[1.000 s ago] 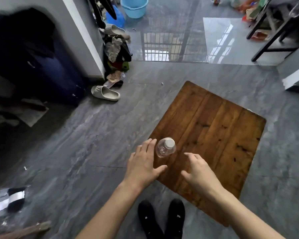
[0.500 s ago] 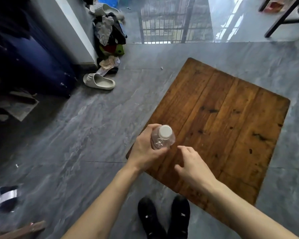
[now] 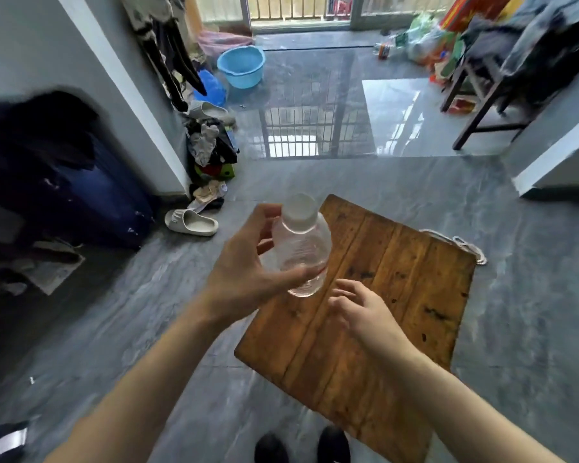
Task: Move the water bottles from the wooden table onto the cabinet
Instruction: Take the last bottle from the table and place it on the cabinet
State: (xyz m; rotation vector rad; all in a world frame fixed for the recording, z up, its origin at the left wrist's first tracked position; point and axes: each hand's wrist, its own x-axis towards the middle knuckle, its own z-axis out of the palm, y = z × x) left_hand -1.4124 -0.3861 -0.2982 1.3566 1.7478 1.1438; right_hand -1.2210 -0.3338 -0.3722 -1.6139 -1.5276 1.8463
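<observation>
Both forearms were bare, no sleeves, watch or rings showing on the left hand [image 3: 244, 275] or right hand [image 3: 365, 312]. Black shoes [image 3: 301, 446] covered the feet.

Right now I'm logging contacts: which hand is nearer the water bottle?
Left. The left hand is wrapped around the water bottle, holding it above the wooden table; the right hand is open just below it, not touching.

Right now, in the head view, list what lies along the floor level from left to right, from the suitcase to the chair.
Suitcase → slipper → left hand → bottle → table → rope → chair.
</observation>
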